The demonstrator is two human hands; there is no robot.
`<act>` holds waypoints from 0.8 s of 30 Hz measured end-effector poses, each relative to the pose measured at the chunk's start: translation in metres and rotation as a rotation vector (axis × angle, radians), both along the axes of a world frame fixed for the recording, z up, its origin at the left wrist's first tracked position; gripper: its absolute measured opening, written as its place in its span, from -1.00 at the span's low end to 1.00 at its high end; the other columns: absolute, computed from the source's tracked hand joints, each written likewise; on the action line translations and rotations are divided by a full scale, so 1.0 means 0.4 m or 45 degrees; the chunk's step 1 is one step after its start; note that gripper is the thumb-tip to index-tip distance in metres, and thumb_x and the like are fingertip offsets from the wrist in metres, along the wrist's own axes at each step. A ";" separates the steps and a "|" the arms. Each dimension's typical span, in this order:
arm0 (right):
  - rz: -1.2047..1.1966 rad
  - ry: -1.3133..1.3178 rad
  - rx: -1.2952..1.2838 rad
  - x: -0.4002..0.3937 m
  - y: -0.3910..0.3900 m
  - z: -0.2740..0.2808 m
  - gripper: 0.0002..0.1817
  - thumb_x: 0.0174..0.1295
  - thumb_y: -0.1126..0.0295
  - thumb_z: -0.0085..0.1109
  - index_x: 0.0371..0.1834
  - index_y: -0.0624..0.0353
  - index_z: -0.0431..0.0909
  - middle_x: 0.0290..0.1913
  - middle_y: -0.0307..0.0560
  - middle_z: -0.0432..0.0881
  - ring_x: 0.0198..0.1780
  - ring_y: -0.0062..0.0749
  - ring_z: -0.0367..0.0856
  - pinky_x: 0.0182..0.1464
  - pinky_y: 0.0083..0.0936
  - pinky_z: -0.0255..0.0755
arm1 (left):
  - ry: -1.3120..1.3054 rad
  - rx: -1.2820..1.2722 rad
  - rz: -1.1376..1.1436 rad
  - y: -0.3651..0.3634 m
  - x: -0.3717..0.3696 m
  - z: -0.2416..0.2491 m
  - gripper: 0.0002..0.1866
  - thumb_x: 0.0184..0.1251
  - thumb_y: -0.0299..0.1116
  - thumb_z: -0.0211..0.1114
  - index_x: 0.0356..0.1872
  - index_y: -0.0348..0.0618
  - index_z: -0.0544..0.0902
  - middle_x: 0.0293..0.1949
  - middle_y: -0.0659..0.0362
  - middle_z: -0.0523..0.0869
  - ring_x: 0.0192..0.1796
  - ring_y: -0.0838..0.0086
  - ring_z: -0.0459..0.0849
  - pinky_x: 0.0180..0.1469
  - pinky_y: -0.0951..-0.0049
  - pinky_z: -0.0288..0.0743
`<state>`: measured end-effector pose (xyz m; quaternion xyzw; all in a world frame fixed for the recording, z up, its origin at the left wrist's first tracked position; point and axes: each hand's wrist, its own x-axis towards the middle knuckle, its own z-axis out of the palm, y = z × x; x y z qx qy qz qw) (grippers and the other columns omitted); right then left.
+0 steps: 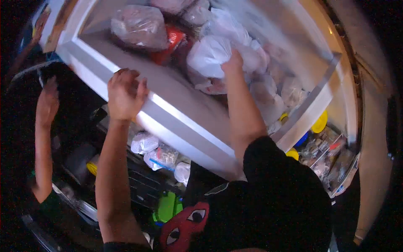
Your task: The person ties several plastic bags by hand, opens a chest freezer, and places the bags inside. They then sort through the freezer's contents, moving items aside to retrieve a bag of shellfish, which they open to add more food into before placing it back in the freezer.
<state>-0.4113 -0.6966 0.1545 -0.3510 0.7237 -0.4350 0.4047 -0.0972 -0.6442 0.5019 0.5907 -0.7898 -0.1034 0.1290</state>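
Observation:
My right hand (234,63) reaches down into the open chest freezer (197,130) and grips the gathered top of a white plastic bag (205,56). Its fingertips are partly hidden in the folds. My left hand (126,94) hovers by the freezer's front rim, fingers loosely bent, thumb apart, nothing in it. Around the white bag lie a clear bag with brownish contents (138,27), a red package (170,44) and more pale, filmy bags (266,96).
Another person's hand (48,101) is raised at the left. Below the rim, white bundles (145,143) and a green object (168,206) sit near a dark crate. Yellow lids (320,122) and a bin of packaged items (327,155) stand at the right.

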 end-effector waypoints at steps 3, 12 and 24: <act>0.126 -0.038 -0.061 -0.086 0.105 -0.086 -0.16 -0.27 0.43 0.39 0.24 0.14 0.29 0.14 0.16 0.46 0.19 0.00 0.43 0.18 -0.25 0.34 | 0.035 -0.016 0.067 0.006 0.013 -0.015 -0.74 0.03 -0.26 0.31 -0.29 -0.18 0.64 -0.26 0.07 0.68 0.01 0.14 0.55 0.10 0.18 0.33; -0.195 -0.290 0.425 -0.116 0.162 0.444 -0.39 -0.16 0.26 0.37 0.02 0.26 0.46 -0.04 0.11 0.55 -0.01 -0.11 0.52 -0.02 -0.24 0.43 | 0.011 -0.045 0.110 0.004 0.018 -0.020 -0.72 0.06 -0.16 0.27 -0.29 -0.12 0.67 -0.28 0.09 0.69 -0.03 0.20 0.57 0.08 0.19 0.33; 0.462 0.548 0.613 -0.143 0.168 0.564 -0.50 -0.07 0.30 0.32 -0.01 0.29 0.54 -0.21 0.02 0.64 -0.19 -0.26 0.59 -0.09 -0.31 0.44 | -0.021 -0.001 0.155 0.014 0.014 -0.014 -0.59 0.11 -0.09 0.26 -0.09 -0.11 0.58 -0.08 0.06 0.62 0.04 0.19 0.53 0.12 0.18 0.32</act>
